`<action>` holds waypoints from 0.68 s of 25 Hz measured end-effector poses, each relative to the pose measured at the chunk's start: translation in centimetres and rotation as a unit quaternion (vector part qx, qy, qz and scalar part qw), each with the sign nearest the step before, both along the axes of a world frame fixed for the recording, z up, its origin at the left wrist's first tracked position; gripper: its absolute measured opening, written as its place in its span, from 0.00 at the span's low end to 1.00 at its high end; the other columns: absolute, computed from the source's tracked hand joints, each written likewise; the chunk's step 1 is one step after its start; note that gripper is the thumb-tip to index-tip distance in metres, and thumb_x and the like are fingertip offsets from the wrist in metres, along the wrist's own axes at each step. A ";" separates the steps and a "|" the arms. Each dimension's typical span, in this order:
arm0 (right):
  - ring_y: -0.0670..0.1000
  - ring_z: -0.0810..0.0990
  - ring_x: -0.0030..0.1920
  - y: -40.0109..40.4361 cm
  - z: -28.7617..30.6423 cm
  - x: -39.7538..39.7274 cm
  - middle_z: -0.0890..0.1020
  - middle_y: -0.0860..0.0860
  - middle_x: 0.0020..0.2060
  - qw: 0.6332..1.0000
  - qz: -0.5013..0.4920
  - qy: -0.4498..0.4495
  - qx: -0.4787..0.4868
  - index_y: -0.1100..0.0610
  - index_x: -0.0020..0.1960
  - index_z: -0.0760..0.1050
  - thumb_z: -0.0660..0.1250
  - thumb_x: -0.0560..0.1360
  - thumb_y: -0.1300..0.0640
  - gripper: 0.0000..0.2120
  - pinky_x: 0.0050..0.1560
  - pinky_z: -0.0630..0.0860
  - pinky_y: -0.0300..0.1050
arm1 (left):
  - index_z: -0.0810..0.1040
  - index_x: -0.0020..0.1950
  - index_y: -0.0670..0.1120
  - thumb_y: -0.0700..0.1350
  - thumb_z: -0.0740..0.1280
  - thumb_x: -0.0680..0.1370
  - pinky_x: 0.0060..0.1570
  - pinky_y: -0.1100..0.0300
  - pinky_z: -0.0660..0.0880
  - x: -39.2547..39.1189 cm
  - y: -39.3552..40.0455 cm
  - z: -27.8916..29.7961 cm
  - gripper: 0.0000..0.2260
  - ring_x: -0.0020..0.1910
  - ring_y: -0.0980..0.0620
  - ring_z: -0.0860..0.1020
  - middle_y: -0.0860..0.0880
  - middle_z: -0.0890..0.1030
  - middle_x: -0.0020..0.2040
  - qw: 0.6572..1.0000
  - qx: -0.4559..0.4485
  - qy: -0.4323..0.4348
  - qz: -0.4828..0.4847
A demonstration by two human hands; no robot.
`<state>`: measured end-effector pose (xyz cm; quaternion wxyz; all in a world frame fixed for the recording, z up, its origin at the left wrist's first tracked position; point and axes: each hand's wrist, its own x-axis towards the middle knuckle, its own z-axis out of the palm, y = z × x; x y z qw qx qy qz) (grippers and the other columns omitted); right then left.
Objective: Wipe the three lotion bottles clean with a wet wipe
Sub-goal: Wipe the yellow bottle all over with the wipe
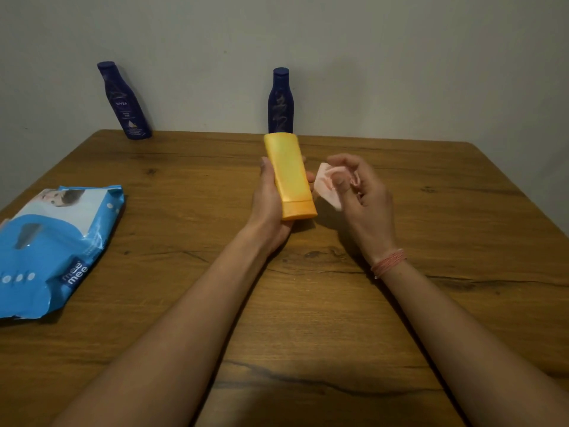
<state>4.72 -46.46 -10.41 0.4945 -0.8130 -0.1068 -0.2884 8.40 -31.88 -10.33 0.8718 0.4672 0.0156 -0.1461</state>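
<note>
- Head view: the left hand has the yellow lotion tube wrapped up, thumb on the left side and fingertips peeking round the right edge. The tube is up off the wooden table, cap end toward the camera and flat crimped end pointing at the wall.
- The right hand sits just beside the tube with fingers curled, thumb pinching a crumpled wet wipe. The wipe is just off the tube's right edge; can't tell if it touches.
- Two dark blue lotion bottles stand at the table's far edge by the wall: the left blue bottle near the far-left corner, the middle blue bottle right behind the tube's tip.
- The blue wet wipe pack lies flat at the left edge, well apart from both hands.
- Plenty of bare wood on the right side, and in front between the forearms.
- There's a thread band on the right wrist.
</note>
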 end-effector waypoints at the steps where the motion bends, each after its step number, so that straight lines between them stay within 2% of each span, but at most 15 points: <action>1: 0.43 0.74 0.63 0.5 0.1 -0.3 0.75 0.46 0.64 0.999 0.033 -0.010 -0.024 0.52 0.67 0.72 0.59 0.82 0.57 0.14 0.61 0.76 0.44 | 0.72 0.71 0.45 0.64 0.49 0.82 0.50 0.48 0.80 -0.3 -0.3 0.0 0.30 0.51 0.43 0.83 0.40 0.83 0.54 0.999 0.025 -0.016 -0.026; 3: 0.45 0.62 0.75 2.3 -0.1 -0.9 0.64 0.47 0.75 0.989 0.108 0.001 -0.096 0.53 0.74 0.64 0.54 0.84 0.57 0.19 0.74 0.63 0.42 | 0.73 0.69 0.45 0.61 0.50 0.84 0.52 0.50 0.80 -1.0 -1.0 0.1 0.25 0.55 0.44 0.82 0.40 0.82 0.57 0.996 0.044 -0.041 -0.068; 4: 0.45 0.55 0.77 3.0 -0.3 -1.0 0.58 0.47 0.77 0.985 0.121 0.007 -0.125 0.54 0.77 0.60 0.52 0.84 0.56 0.21 0.77 0.56 0.45 | 0.73 0.67 0.46 0.59 0.51 0.84 0.53 0.52 0.80 -1.3 -1.3 0.2 0.23 0.57 0.45 0.82 0.41 0.81 0.59 0.994 0.049 -0.056 -0.084; 7: 0.45 0.44 0.79 2.1 -0.4 -0.1 0.49 0.48 0.80 0.992 0.048 0.036 -0.107 0.52 0.80 0.49 0.47 0.84 0.51 0.25 0.79 0.45 0.56 | 0.68 0.74 0.47 0.56 0.50 0.85 0.60 0.50 0.77 -1.9 -1.8 0.3 0.23 0.63 0.44 0.79 0.41 0.78 0.66 0.979 0.070 -0.100 -0.165; 9: 0.45 0.41 0.79 0.5 -0.4 0.6 0.45 0.48 0.80 0.996 0.009 0.059 -0.062 0.52 0.80 0.46 0.46 0.83 0.49 0.26 0.78 0.42 0.56 | 0.64 0.78 0.49 0.57 0.49 0.85 0.64 0.48 0.75 -2.2 -2.1 0.2 0.24 0.66 0.45 0.77 0.42 0.76 0.69 0.970 0.086 -0.104 -0.204; 11: 0.44 0.41 0.78 0.6 -0.5 0.4 0.45 0.48 0.80 0.993 0.042 0.075 -0.076 0.52 0.80 0.45 0.46 0.83 0.48 0.27 0.79 0.43 0.54 | 0.64 0.78 0.49 0.58 0.49 0.85 0.65 0.48 0.75 -2.1 -2.1 0.2 0.24 0.65 0.45 0.78 0.42 0.76 0.69 0.977 0.071 -0.089 -0.183; 13: 0.43 0.42 0.78 2.5 -0.6 -0.6 0.46 0.47 0.80 0.981 0.124 0.080 -0.127 0.52 0.80 0.46 0.47 0.83 0.49 0.26 0.79 0.44 0.51 | 0.71 0.73 0.45 0.59 0.51 0.84 0.60 0.52 0.77 -1.5 -1.2 0.5 0.25 0.59 0.46 0.80 0.42 0.79 0.63 0.994 0.017 -0.046 -0.097; 15: 0.44 0.43 0.79 4.1 -0.9 -1.2 0.48 0.48 0.80 0.966 0.193 0.069 -0.159 0.54 0.80 0.48 0.48 0.84 0.51 0.26 0.79 0.45 0.52 | 0.78 0.60 0.42 0.60 0.53 0.84 0.52 0.54 0.77 -0.7 0.0 0.8 0.24 0.50 0.49 0.80 0.44 0.81 0.53 1.000 -0.021 -0.011 -0.021; 16: 0.44 0.44 0.79 4.4 -0.9 -1.3 0.48 0.49 0.80 0.964 0.199 0.062 -0.162 0.54 0.80 0.48 0.49 0.84 0.51 0.26 0.79 0.46 0.53 | 0.78 0.58 0.43 0.60 0.53 0.83 0.52 0.53 0.76 -0.5 0.2 0.9 0.24 0.49 0.49 0.80 0.44 0.81 0.52 1.000 -0.009 -0.015 -0.014; 17: 0.44 0.44 0.79 4.2 -0.9 -1.2 0.48 0.49 0.80 0.970 0.182 0.059 -0.151 0.54 0.80 0.48 0.48 0.84 0.51 0.26 0.79 0.46 0.54 | 0.77 0.62 0.43 0.60 0.53 0.84 0.55 0.52 0.77 -0.7 0.1 0.9 0.24 0.53 0.47 0.81 0.43 0.82 0.55 0.999 0.023 -0.032 -0.030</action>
